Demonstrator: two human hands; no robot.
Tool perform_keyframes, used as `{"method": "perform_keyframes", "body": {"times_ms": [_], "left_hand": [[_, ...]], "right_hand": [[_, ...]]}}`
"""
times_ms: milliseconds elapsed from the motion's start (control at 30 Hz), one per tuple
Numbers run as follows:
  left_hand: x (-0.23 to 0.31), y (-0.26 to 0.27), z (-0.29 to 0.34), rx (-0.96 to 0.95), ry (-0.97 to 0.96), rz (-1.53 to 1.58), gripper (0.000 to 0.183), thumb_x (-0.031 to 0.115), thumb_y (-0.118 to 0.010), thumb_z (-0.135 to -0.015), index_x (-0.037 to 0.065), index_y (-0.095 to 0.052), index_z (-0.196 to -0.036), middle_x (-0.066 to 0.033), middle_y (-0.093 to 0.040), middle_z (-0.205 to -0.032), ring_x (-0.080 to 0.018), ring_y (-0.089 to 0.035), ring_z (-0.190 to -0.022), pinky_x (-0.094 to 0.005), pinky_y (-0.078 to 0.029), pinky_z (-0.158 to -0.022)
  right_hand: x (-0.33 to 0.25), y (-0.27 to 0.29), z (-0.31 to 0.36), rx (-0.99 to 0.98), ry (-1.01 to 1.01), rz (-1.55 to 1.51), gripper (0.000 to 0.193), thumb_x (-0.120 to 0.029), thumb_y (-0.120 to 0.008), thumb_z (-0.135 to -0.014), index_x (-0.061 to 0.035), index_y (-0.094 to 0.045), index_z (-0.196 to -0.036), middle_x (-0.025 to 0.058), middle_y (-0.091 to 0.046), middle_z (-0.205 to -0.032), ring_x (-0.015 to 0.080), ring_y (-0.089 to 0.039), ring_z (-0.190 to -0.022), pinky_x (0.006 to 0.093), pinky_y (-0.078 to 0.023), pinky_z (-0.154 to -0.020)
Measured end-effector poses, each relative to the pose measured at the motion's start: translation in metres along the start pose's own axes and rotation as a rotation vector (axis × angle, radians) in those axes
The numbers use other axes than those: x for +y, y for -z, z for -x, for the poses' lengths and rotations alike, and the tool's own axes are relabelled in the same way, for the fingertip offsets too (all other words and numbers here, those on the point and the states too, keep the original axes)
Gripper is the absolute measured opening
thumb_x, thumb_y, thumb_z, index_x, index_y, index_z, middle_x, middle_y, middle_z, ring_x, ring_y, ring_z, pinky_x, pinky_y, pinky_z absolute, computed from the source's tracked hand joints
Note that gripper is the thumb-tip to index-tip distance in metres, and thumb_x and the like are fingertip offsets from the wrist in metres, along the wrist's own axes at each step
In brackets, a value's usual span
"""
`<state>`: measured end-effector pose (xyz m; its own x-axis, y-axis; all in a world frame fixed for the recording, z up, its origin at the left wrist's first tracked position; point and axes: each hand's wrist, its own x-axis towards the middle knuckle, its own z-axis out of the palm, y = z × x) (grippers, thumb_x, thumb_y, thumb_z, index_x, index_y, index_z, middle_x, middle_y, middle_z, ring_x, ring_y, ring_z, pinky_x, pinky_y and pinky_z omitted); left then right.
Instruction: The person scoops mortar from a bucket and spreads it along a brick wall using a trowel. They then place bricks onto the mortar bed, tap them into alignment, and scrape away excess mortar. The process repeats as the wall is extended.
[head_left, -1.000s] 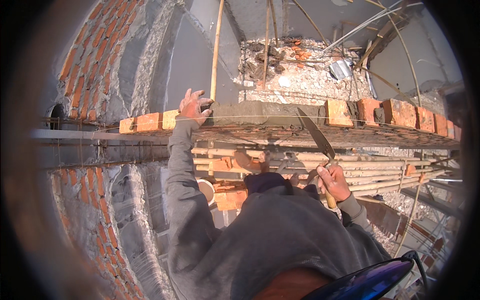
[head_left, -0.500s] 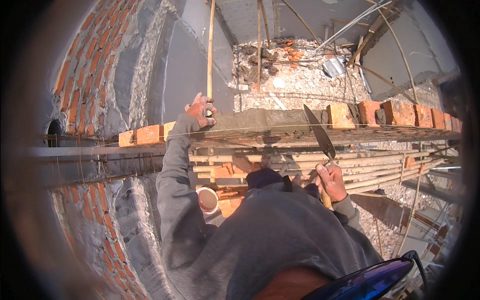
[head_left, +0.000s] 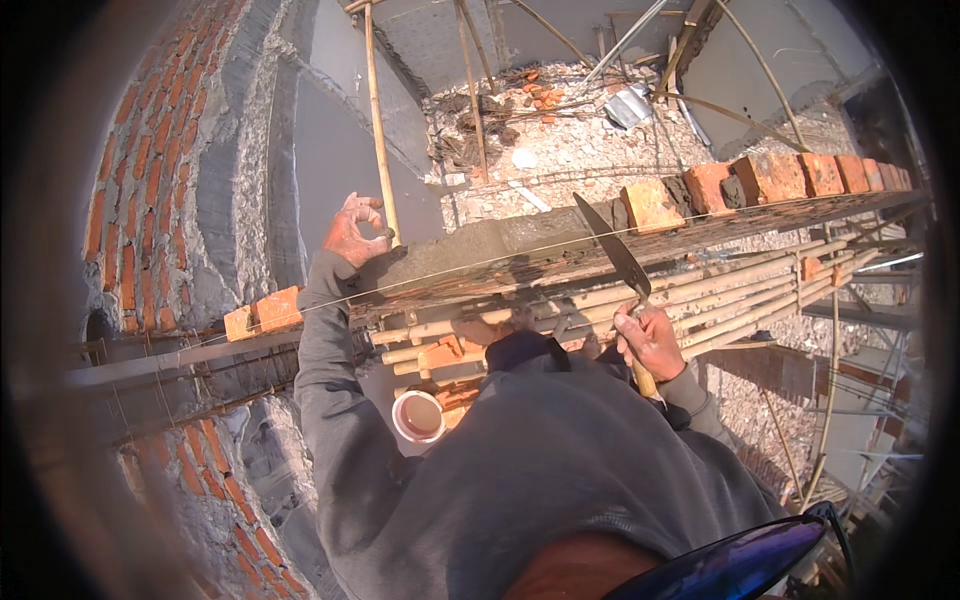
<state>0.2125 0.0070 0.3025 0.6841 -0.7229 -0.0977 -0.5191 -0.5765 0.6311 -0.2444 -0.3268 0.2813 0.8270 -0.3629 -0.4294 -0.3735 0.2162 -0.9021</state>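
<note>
A trowel [head_left: 622, 258] with a dark pointed blade is in my right hand [head_left: 650, 343], which is closed around its wooden handle. Its tip reaches over the wall top beside an orange brick [head_left: 652, 207]. My left hand [head_left: 352, 230] is at the left part of the wet mortar bed [head_left: 455, 256], its thumb and forefinger curled together in a pinch. What lies between them is too small to make out. A thin string line [head_left: 480, 267] runs along the wall's near side. Two bricks [head_left: 277, 309] sit on the wall left of my left forearm.
Bamboo poles [head_left: 730, 300] form a scaffold on the near side, with loose bricks [head_left: 440, 352] and a white bucket [head_left: 397, 415] by my body. Beyond the wall lies rubble [head_left: 560, 160] far below. An upright pole [head_left: 378, 130] stands just past my left hand.
My view has tilted, so the wall now slopes up to the right. My left hand's fingers have curled into a clearer pinch. The right hand keeps its hold on the trowel.
</note>
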Motion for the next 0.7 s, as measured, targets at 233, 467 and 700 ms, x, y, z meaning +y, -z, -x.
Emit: {"method": "perform_keyframes", "body": {"times_ms": [233, 467, 700], "left_hand": [[0.041, -0.008, -0.003, 0.476, -0.038, -0.194, 0.055, 0.009, -0.082, -0.079, 0.010, -0.072, -0.133, -0.0215, -0.054, -0.152, -0.0405, -0.050, -0.146, -0.0503, -0.042, -0.120], [0.089, -0.096, 0.018, 0.578, -0.064, -0.097, 0.049, 0.005, -0.078, -0.083, 0.010, -0.073, -0.131, -0.0235, -0.058, -0.152, -0.0452, -0.043, -0.152, -0.0544, -0.039, -0.123], [0.083, -0.104, 0.021, 0.660, 0.101, -0.115, 0.039, 0.008, -0.079, -0.087, 0.006, -0.076, -0.125, -0.0223, -0.065, -0.143, -0.0420, -0.050, -0.148, -0.0521, -0.042, -0.120]], "right_hand": [[0.008, 0.038, 0.034, -0.142, -0.081, 0.066, 0.026, -0.013, -0.078, -0.100, 0.0024, -0.062, -0.115, 0.0030, -0.064, -0.071, 0.0076, -0.058, -0.053, 0.0242, -0.043, -0.047], [0.020, 0.053, 0.048, -0.144, -0.151, -0.049, 0.025, -0.009, -0.072, -0.102, 0.0039, -0.060, -0.119, 0.0045, -0.066, -0.073, 0.0080, -0.058, -0.054, 0.0253, -0.044, -0.048], [-0.009, 0.037, 0.044, -0.313, -0.091, -0.232, 0.025, -0.022, -0.070, -0.104, 0.0015, -0.064, -0.106, 0.0038, -0.063, -0.069, 0.0101, -0.059, -0.055, 0.0261, -0.047, -0.048]]}}
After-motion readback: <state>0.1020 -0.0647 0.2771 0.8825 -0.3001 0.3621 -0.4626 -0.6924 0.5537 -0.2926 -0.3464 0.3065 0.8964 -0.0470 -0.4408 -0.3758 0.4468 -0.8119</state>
